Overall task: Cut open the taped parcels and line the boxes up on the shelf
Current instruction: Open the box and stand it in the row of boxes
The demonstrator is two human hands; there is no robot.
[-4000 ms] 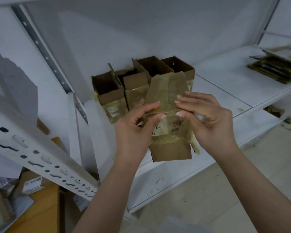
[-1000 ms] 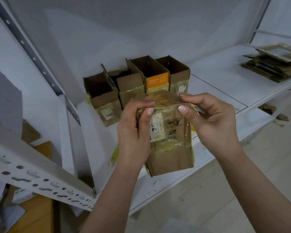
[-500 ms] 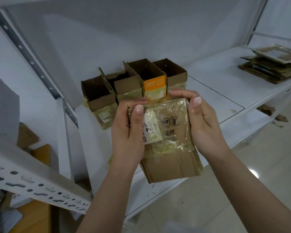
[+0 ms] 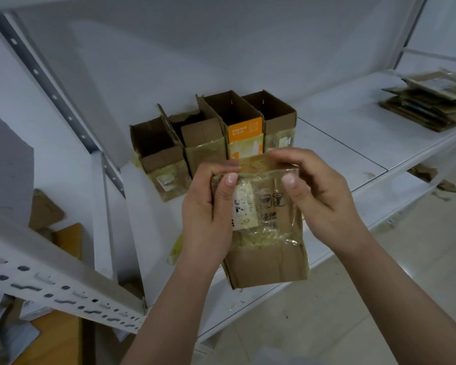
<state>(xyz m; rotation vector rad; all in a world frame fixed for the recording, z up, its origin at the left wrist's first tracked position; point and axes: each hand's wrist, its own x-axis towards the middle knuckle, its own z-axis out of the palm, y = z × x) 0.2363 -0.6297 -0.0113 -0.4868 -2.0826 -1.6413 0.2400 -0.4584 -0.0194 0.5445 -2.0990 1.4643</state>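
1. Left hand (image 4: 208, 209) grips the taped parcel (image 4: 267, 230) by its left edge, thumb on the front.
2. Right hand (image 4: 319, 191) pinches its top right corner; fingers curled behind, probably on tape.
3. Parcel is held upright in front of the shelf (image 4: 353, 151).
4. Four open boxes (image 4: 216, 133) stand in a row behind; a flattened cardboard stack (image 4: 429, 101) lies far right.

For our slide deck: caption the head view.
Both hands grip a taped parcel before four opened boxes on the shelf.
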